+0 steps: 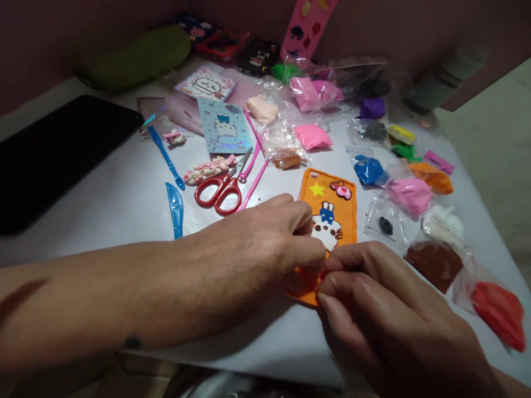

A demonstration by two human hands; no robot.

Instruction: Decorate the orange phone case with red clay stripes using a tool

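Observation:
An orange phone case [346,213] covered in clay lies on the white table. It bears a yellow star, a pink-and-red shape and a white cat figure in blue, upside down to me. My left hand [276,237] is over the case's left and lower part, fingers curled in and thumb pointing right. From the lower right, my right hand [390,315] pinches thumb and fingers at the case's lower part, touching it. The two hands nearly meet there. Whatever lies between the fingertips is hidden or too small to name.
Red-handled scissors [218,194], a blue plastic knife [176,210] and a cat card [226,127] lie left of the case. Bagged coloured clay, including a red pack [500,315], lines the right. A black tablet-like slab [62,160] is far left.

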